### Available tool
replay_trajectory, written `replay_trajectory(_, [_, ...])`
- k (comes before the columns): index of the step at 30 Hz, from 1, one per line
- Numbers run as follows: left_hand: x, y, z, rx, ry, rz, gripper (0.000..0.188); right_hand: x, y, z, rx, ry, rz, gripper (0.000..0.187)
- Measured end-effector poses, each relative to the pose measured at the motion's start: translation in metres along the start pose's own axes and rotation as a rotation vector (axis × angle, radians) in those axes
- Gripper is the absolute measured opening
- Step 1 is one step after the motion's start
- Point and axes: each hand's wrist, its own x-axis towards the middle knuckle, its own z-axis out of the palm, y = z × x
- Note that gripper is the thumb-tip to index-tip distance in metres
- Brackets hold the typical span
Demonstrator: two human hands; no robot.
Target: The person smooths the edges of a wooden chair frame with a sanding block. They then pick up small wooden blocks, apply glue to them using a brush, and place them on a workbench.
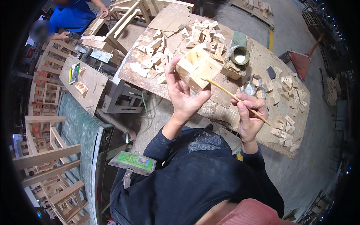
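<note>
My left hand (183, 98) grips a pale wooden block (205, 72) with drilled holes, raised above the table. My right hand (250, 119) pinches a thin wooden stick (227, 91). The stick's whitish tip meets the face of the block near its lower edge. Just beyond my hands a green open-mouthed container (240, 55) with white matter inside rests on a rough block. Several ring-shaped rolls (257, 81) lie behind my right hand. Small wooden corner blocks (154, 52) are heaped to the left of the held block, and another heap (204, 34) lies behind it.
More corner blocks (288, 90) spread over the right end of the cardboard-covered table (228, 84). At the far left a person in blue (73, 18) works by a wooden frame (123, 26). Chair-like frames (48, 152) stand beside a green-topped bench (78, 131). A badge (133, 162) hangs at my chest.
</note>
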Motion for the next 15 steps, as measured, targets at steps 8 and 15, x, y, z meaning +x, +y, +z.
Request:
replay_trajectory(8, [-0.0009,-0.0003,0.0004,-0.015,0.011,-0.009,0.091,0.0031,0.0041,-0.0026,-0.011,0.061,-0.009,0.017])
replay_trajectory(15, [-0.0013,-0.0015,-0.0009,0.02,0.025,0.001,0.091,-0.0045,0.0018,-0.0049,-0.049,-0.029,-0.048,0.017])
